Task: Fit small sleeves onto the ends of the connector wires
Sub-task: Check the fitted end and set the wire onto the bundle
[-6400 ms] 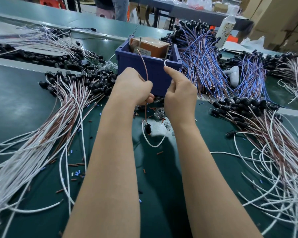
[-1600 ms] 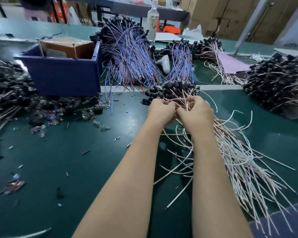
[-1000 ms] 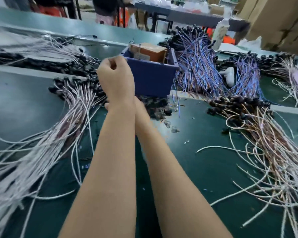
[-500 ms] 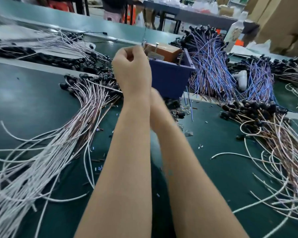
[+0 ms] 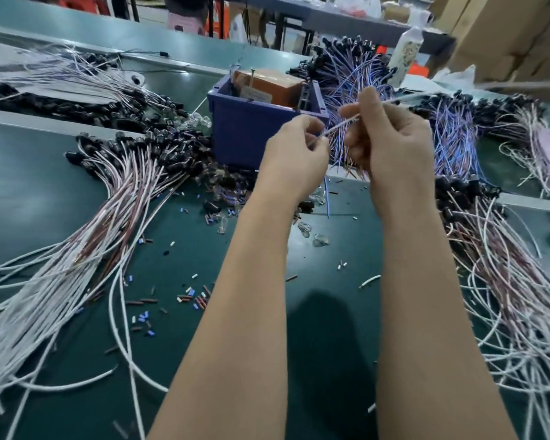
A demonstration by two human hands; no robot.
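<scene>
White wire (image 5: 336, 128) held in air over bench (image 5: 45, 192) | left hand (image 5: 294, 157) and right hand (image 5: 391, 141) both pinch it, now apart, no longer stacked | sleeve not visible; fitting probably starts.

A bare strip of green mat (image 5: 327, 268) is left open between the left wire bundle (image 5: 77, 265) and the right wire bundle (image 5: 505, 281). Passage ahead is blocked by the blue bin (image 5: 245, 134); scattered sleeves (image 5: 188, 296) are strewn across the strip.
</scene>
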